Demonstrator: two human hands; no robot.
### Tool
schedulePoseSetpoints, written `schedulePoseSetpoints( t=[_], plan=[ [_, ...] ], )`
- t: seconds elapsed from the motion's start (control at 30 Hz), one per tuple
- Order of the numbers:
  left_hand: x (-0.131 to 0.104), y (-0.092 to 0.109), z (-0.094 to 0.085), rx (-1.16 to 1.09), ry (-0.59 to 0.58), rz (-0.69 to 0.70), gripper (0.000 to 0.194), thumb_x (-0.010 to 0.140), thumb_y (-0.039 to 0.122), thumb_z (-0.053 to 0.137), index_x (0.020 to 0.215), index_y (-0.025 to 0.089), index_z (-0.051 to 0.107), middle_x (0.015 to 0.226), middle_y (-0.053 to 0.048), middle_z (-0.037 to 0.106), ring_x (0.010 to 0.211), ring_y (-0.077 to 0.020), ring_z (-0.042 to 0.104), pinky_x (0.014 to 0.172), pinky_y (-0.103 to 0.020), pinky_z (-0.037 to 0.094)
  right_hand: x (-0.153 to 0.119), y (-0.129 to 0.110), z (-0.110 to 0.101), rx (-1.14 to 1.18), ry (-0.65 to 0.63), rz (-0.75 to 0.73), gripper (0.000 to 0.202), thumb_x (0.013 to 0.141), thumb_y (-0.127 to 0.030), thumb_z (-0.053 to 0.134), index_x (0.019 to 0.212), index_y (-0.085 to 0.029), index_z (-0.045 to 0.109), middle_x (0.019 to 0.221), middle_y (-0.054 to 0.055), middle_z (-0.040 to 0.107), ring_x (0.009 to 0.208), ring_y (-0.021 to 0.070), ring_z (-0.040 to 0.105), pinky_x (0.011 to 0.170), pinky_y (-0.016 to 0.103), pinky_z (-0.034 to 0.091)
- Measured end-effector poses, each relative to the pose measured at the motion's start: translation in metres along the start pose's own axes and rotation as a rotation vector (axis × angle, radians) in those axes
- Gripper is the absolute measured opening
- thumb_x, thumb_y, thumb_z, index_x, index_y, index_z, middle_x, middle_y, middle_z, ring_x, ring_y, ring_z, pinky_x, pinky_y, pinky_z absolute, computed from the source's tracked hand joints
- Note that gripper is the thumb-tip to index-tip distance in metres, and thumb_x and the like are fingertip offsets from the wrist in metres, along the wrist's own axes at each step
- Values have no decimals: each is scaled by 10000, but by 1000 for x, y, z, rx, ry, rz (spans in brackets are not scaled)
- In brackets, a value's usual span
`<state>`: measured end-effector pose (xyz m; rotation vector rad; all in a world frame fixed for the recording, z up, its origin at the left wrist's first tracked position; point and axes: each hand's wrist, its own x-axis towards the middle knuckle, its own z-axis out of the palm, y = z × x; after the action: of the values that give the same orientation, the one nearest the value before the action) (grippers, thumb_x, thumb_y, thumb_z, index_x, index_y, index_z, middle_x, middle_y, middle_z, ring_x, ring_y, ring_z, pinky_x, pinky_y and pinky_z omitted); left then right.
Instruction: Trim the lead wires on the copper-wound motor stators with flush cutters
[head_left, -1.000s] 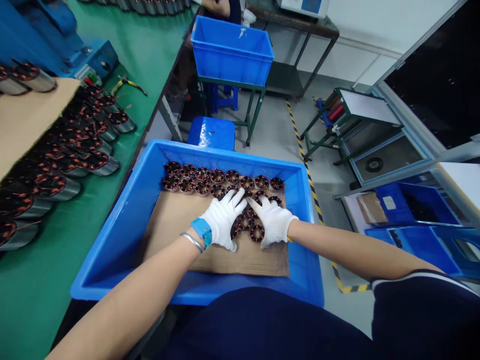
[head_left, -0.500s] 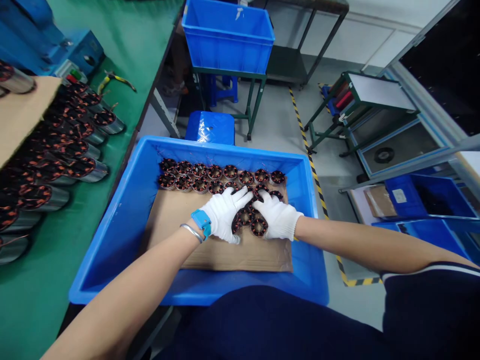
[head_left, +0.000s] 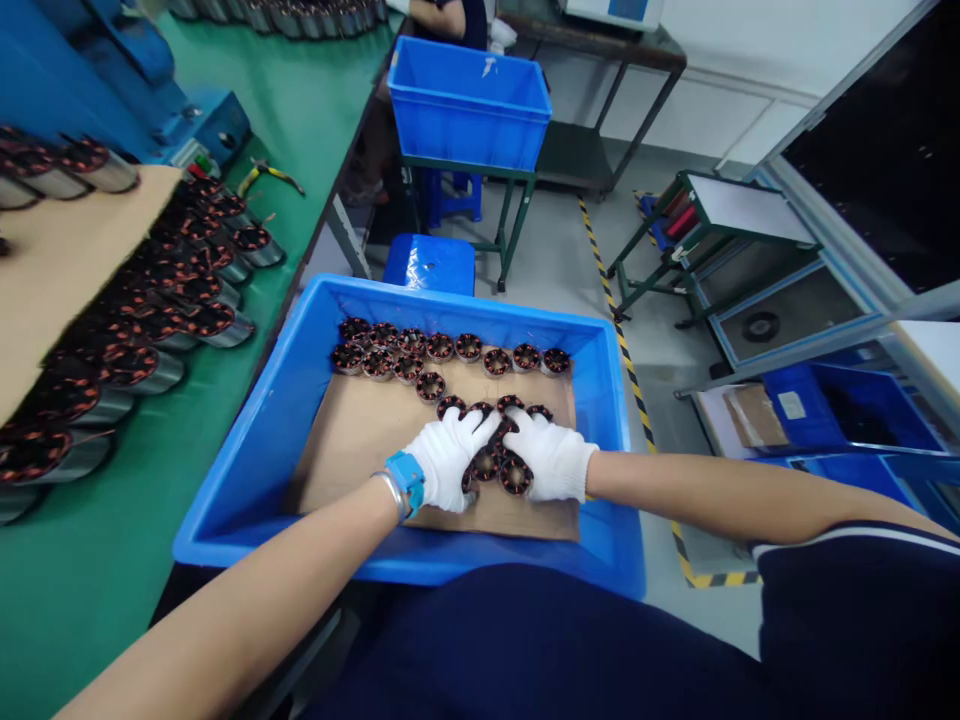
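Both my hands wear white gloves and press in from either side on a cluster of motor stators (head_left: 486, 463), round cores with copper windings, inside a blue bin (head_left: 621, 400). My left hand (head_left: 448, 460) curls around the cluster's left side, its fingertips among the cores. Against the right side lies my right hand (head_left: 547, 455), fingers bent over the stators and close to the front core (head_left: 516, 475). Gloves partly hide the cluster. Behind it, more stators (head_left: 439, 347) stand in rows along the bin's far wall. Brown cardboard (head_left: 360, 440) lines the bottom.
On the green bench (head_left: 225, 400) at left, many stators (head_left: 131, 365) stand beside a cardboard sheet (head_left: 67, 270), with yellow-handled pliers (head_left: 270, 175) behind. Beyond my bin are a blue stool (head_left: 429, 263) and another blue bin (head_left: 469, 105) on a stand. A person's arm (head_left: 439, 18) shows at the top.
Both my hands have drawn the cluster of stators towards me, and cardboard now shows between it and the back rows. The camera view has shifted a little.
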<state>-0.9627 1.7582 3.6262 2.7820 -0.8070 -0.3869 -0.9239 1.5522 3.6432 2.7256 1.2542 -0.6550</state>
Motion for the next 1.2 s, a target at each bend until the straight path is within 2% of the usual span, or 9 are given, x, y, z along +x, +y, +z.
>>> schedulePoseSetpoints(
  t=[0.13, 0.23, 0.33, 0.47, 0.57, 0.67, 0.87, 1.07, 1.2],
  plan=[
    [-21, 5, 0, -51, -64, -14, 1221, 495, 508, 717, 1513, 158, 141, 1514, -158, 313, 1220, -408, 421, 967, -483, 473, -7, -14, 16, 4, 0, 25, 671, 593, -463, 702, 1201, -222, 554, 1493, 176, 195, 1052, 379, 534, 770, 490, 541],
    [-28, 0, -3, -58, -117, 5, 1347, 429, 564, 764, 1525, 195, 74, 1584, -134, 186, 1327, -430, 324, 1044, -495, 418, -7, -17, 20, 19, -7, 38, 734, 565, -519, 738, 1208, -221, 547, 1507, 187, 163, 1059, 395, 527, 770, 493, 537],
    [-29, -2, -4, 16, -157, -13, 1236, 515, 479, 717, 1528, 220, 58, 1612, -97, 96, 1343, -440, 295, 981, -508, 466, -6, -16, 20, 21, -11, 40, 858, 474, -625, 780, 1193, -214, 555, 1509, 194, 150, 1108, 442, 491, 799, 520, 525],
    [-26, 0, -1, 65, -125, 14, 1088, 549, 407, 663, 1497, 154, 193, 1549, -157, 246, 1262, -414, 378, 931, -493, 496, -4, -15, 19, -6, 14, 23, 820, 490, -630, 763, 1165, -207, 568, 1471, 201, 210, 1077, 430, 505, 759, 513, 534],
    [-24, 2, 2, 43, -58, 35, 1010, 524, 437, 675, 1426, 143, 328, 1458, -168, 352, 1200, -396, 414, 911, -489, 507, -4, -16, 19, -15, 31, 14, 718, 541, -584, 730, 1138, -217, 572, 1410, 196, 285, 1034, 399, 523, 710, 489, 541],
    [-24, 1, 3, 23, -16, 50, 973, 505, 474, 689, 1372, 154, 387, 1400, -154, 406, 1159, -380, 430, 893, -495, 517, -5, -18, 19, -14, 35, 33, 678, 559, -564, 709, 1127, -220, 567, 1411, 187, 276, 1027, 380, 526, 705, 474, 542],
    [-28, 1, -1, 41, -65, 50, 823, 527, 539, 708, 1237, 173, 508, 1476, -156, 348, 1219, -396, 407, 904, -515, 515, -6, -20, 19, 0, 36, 56, 715, 523, -578, 714, 1120, -217, 557, 1465, 179, 197, 1056, 388, 508, 707, 468, 546],
    [-26, 3, -2, 51, -104, 16, 986, 476, 542, 751, 1352, 217, 435, 1504, -159, 293, 1229, -427, 395, 890, -533, 513, -5, -18, 21, 0, 60, 36, 713, 527, -569, 709, 1125, -210, 555, 1443, 188, 228, 1042, 387, 517, 710, 465, 544],
    [-24, 5, 0, 82, -85, 17, 863, 511, 481, 711, 1295, 208, 476, 1450, -156, 347, 1168, -410, 431, 818, -511, 539, -4, -16, 21, -6, 74, 15, 665, 559, -572, 683, 1097, -200, 564, 1433, 201, 239, 1020, 390, 532, 688, 467, 546]
  ],
)
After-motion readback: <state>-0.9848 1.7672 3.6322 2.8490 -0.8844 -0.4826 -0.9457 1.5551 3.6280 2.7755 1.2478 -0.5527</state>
